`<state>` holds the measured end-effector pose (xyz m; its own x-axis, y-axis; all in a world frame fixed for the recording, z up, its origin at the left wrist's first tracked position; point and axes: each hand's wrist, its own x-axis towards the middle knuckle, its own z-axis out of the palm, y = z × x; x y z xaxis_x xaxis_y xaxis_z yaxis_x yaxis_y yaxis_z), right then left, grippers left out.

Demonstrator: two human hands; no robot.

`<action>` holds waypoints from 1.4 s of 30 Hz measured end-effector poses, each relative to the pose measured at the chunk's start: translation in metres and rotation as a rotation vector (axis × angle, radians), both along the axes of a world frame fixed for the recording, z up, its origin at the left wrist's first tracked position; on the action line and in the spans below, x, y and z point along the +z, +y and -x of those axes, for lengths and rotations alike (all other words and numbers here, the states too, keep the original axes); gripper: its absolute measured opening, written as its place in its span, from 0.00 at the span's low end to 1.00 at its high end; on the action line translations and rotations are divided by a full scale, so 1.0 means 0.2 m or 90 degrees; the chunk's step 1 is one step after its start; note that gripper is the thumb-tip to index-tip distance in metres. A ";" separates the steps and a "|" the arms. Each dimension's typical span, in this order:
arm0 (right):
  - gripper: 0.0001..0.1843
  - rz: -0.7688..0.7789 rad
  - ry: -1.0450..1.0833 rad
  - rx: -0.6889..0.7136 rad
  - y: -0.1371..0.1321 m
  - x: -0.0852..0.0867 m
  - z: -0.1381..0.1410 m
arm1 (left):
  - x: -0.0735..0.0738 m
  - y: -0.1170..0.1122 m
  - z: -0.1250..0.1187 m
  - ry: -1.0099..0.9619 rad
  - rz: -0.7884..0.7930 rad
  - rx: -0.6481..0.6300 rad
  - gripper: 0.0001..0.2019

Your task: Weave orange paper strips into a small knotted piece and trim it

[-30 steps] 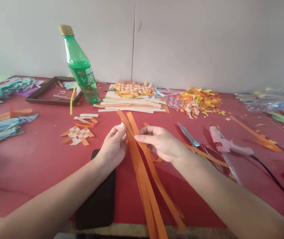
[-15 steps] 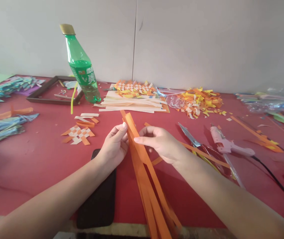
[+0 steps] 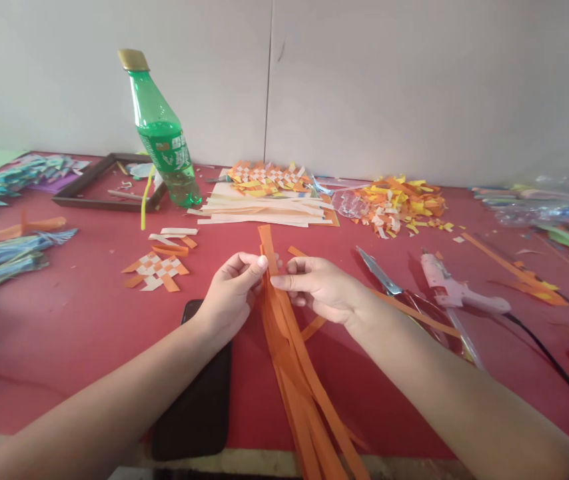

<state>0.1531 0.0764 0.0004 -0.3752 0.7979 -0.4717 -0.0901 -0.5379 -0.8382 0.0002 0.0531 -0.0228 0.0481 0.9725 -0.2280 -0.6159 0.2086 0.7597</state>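
Note:
Several long orange paper strips (image 3: 289, 373) are gathered in a bundle between my hands and hang down over the table's near edge. My left hand (image 3: 234, 287) pinches the bundle near its top end, thumb on the front strip. From the other side my right hand (image 3: 319, 287) grips the strips with its thumb in front, a little lower; its lower fingers are partly curled. Left of my hands lies a small woven square of orange and white strips (image 3: 157, 269), with short cut strips (image 3: 173, 239) just behind it. A black phone (image 3: 194, 400) rests under my left forearm.
Scissors (image 3: 379, 270) and a pink glue gun (image 3: 457, 287) with a black cord lie to the right. At the back are a leaning green bottle (image 3: 167, 147), a dark frame (image 3: 79, 193), white strips (image 3: 264, 212) and a pile of orange and yellow scraps (image 3: 399, 200).
The top of the bundle has drawn together and shifted slightly right. My left hand has moved a little right, closer to my right hand, which has barely moved.

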 end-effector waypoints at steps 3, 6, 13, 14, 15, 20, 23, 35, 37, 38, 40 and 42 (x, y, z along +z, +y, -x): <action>0.32 -0.011 0.006 0.011 0.00 -0.01 0.00 | 0.00 0.00 0.00 0.005 0.003 0.000 0.17; 0.32 -0.031 -0.005 0.023 0.00 -0.02 0.00 | 0.00 0.00 0.00 0.010 -0.001 -0.006 0.17; 0.23 -0.319 -0.353 0.000 -0.01 0.01 -0.01 | -0.01 -0.01 0.01 0.011 0.003 -0.008 0.16; 0.22 -0.362 -0.373 -0.014 -0.01 0.02 -0.01 | -0.01 -0.01 0.01 0.013 0.004 -0.010 0.15; 0.21 -0.398 -0.366 -0.031 -0.01 0.02 -0.01 | -0.01 -0.01 0.01 0.013 0.004 -0.015 0.15; 0.18 -0.499 -0.217 -0.049 0.02 0.06 -0.04 | 0.00 -0.02 0.01 -0.005 0.005 -0.092 0.15; 0.20 -0.502 -0.188 -0.032 0.02 0.07 -0.05 | 0.00 -0.03 0.00 -0.004 0.011 -0.122 0.14; 0.10 -0.490 -0.215 -0.122 0.00 0.09 -0.04 | 0.01 -0.04 0.00 0.015 0.038 -0.157 0.17; 0.10 -0.485 -0.201 -0.119 0.01 0.08 -0.04 | 0.01 -0.04 0.00 0.004 0.039 -0.153 0.17; 0.10 -0.485 -0.191 -0.118 0.01 0.08 -0.04 | 0.01 -0.04 0.00 -0.004 0.038 -0.150 0.17; 0.10 -0.485 -0.170 -0.113 0.01 0.07 -0.05 | 0.02 -0.04 0.00 -0.017 0.035 -0.147 0.17; 0.10 -0.479 -0.155 -0.108 0.02 0.06 -0.05 | 0.02 -0.04 0.00 -0.025 0.033 -0.147 0.16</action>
<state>0.1624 0.0797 0.0129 -0.1766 0.9708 0.1624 0.1113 0.1836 -0.9767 0.0010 0.0443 -0.0195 0.2774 0.9217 -0.2712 -0.5765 0.3855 0.7205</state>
